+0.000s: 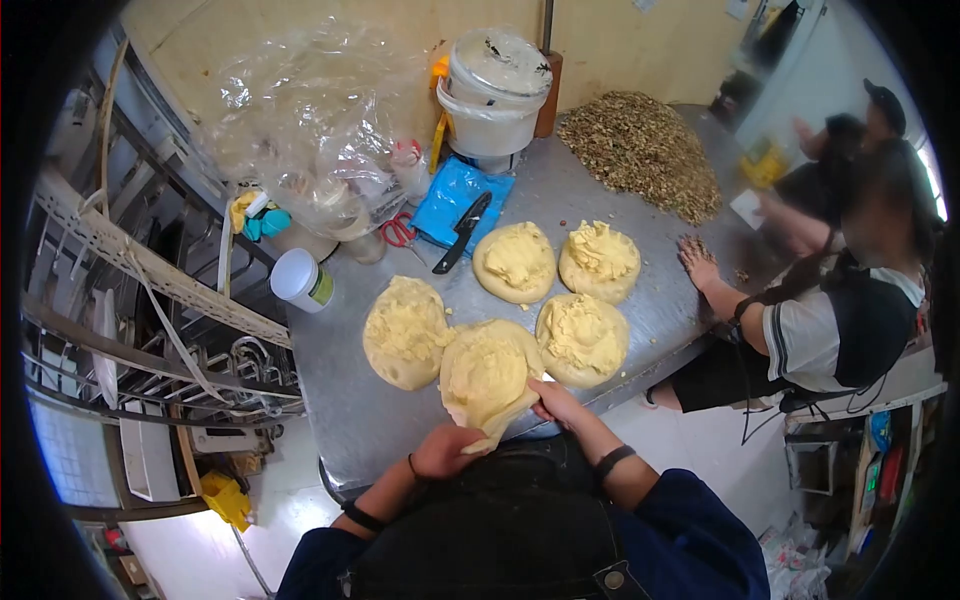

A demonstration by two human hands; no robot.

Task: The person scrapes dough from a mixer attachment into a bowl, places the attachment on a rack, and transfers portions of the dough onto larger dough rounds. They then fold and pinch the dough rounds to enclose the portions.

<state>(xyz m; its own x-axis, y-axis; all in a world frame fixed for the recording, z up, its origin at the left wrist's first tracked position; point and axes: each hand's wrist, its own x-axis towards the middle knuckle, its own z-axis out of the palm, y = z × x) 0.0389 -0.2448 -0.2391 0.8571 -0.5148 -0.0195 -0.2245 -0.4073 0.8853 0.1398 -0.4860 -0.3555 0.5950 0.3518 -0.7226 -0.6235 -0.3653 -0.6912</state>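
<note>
Landmark: black knife [462, 235].

1. Metal table [340, 420]: supports all items below and runs beneath the landmark.
2. Heap of chopped pieces [643, 150]: beyond and right of the knife. It appears loose and light; a push at its base would likely scatter pieces. A co-worker's hand [697, 258] rests on the table, well right of the knife.
3. Dough rounds, four unheld: two [515, 262] [600, 262] to the right of the knife, one [583, 340] nearer the person and right, one [405, 333] nearer and left. Each carries pale yellow paste.
4. Held dough round [488, 372]: on the person's side of the knife, with its near edge drawn toward the body. Hands are apart: left hand [447, 452] clamps the stretched near edge; right hand [555, 402] grips the right edge, its fingertips partly hidden.

Handling (judged): dough soft, stretchy and limp, with moderate weight; paste soft, greasy and easily smeared. Take hold at the bare rim, using broad finger contact. Keep fingers off the paste. Avoid a hard pull on the thin flap, which may tear. Leave the main mass supported.
</note>
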